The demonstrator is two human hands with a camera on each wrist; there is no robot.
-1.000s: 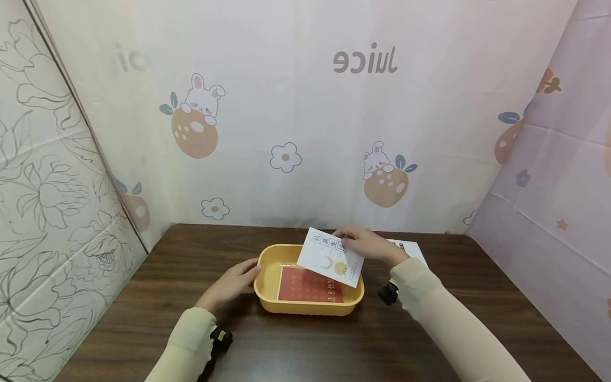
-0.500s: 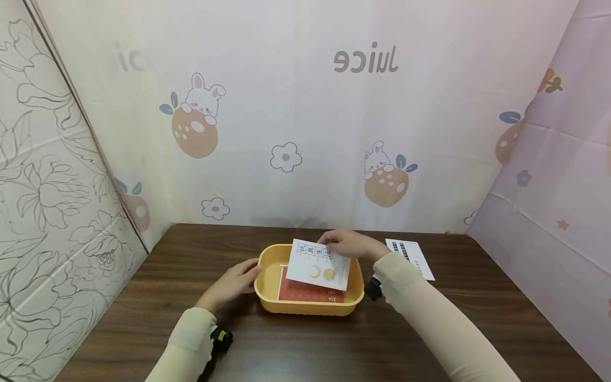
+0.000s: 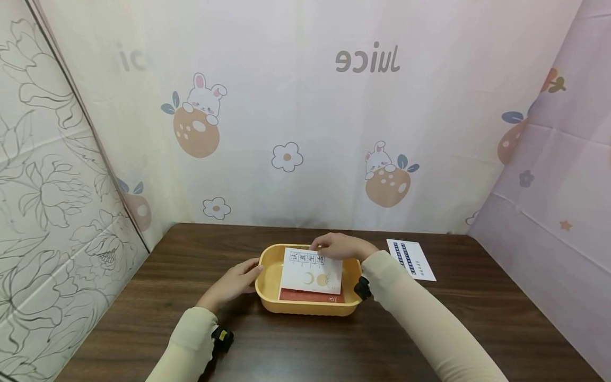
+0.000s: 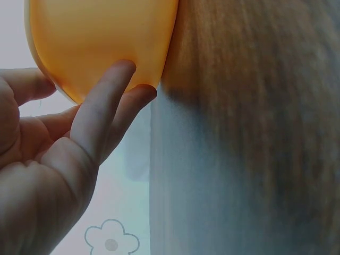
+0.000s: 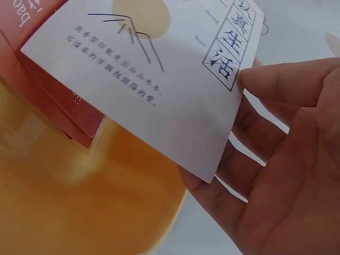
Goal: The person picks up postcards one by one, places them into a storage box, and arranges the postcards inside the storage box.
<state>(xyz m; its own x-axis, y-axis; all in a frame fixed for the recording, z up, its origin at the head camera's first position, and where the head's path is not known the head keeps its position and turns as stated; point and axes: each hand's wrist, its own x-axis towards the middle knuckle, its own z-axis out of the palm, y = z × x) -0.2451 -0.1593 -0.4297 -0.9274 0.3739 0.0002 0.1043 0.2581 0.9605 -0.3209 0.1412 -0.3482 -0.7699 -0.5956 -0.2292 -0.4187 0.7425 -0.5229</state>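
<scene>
A shallow yellow plastic basin point(image 3: 310, 309) stands on the table. My left hand point(image 3: 235, 281) holds its left end; in the left wrist view, fingers point(image 4: 103, 106) lie along the outer wall with another digit at the rim. My right hand point(image 3: 345, 247) pinches the right edge of a white card point(image 3: 298, 280) printed with boxed Chinese characters, a moon and a yellow disc. In the right wrist view the thumb is on the card's face and the other fingers are behind it. The card tilts inside the basin over red paper with pale lettering point(image 3: 310, 296), hiding most of it.
Behind my right forearm lies another white card with dark blue bands point(image 3: 411, 260) on the brown wooden table point(image 3: 200, 241). A printed curtain point(image 3: 305, 106) hangs along the back edge, with more curtains at both sides.
My right hand has carried the white card left and lowered it into the basin over the red paper. The banded card behind the arm has come fully into view. My left hand keeps still.
</scene>
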